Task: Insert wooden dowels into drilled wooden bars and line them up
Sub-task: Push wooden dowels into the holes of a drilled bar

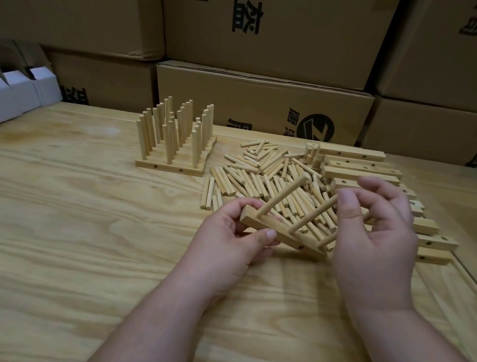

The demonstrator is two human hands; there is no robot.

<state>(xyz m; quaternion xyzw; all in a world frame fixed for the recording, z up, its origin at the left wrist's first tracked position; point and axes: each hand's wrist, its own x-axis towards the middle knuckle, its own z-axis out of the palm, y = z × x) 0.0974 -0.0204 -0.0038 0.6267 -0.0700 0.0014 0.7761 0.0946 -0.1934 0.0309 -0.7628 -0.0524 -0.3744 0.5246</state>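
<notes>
Bar w/ three dowels held above tabletop (76, 221)
L hand (233, 234) grips bar (281, 237); R hand (375, 227) pinches middle dowel (317, 214) top; loose dowels (261, 177) beyond

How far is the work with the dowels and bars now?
Done: a row of finished bars with upright dowels stands lined up on the table. In hand: the left hand grips a bar already carrying three dowels, the right hand at the middle one. Left: a pile of loose dowels and several empty drilled bars.

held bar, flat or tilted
Tilted: the bar is gripped by the left hand, raised off the table, its three dowels leaning.
</notes>
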